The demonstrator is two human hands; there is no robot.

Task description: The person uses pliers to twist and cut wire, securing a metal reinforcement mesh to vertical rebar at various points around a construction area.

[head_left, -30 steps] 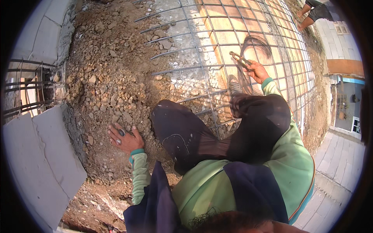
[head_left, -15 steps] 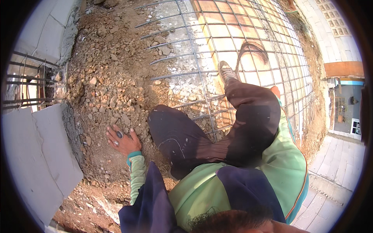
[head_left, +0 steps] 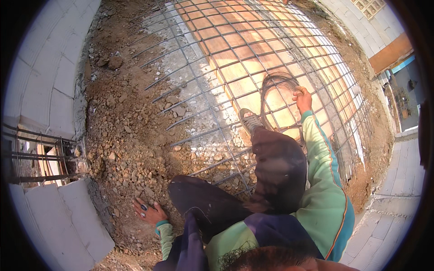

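Note:
My left hand (head_left: 147, 211) rests palm down on the rubble and soil (head_left: 129, 165), fingers spread, with rings on them. My right hand (head_left: 302, 100) is stretched out over the steel rebar mesh (head_left: 232, 87), its fingers curled together at the end of a bundle of thin dark tie wire (head_left: 270, 80). The wire lies in a loose arch across the bars, its other end near my shoe (head_left: 250, 120). Just how the fingertips grip the strands is too small to see clearly.
Wooden boards (head_left: 226, 52) lie beneath the mesh, whose bar ends (head_left: 156, 81) stick out leftward over soil. A pale block wall (head_left: 45, 67) stands at left, with a rebar cage (head_left: 40, 153) in its gap. Another block wall (head_left: 398, 180) runs along the right.
My right hand has come out from beside my knee and reached the tie wire. The view has shifted, and my left hand stays on the ground.

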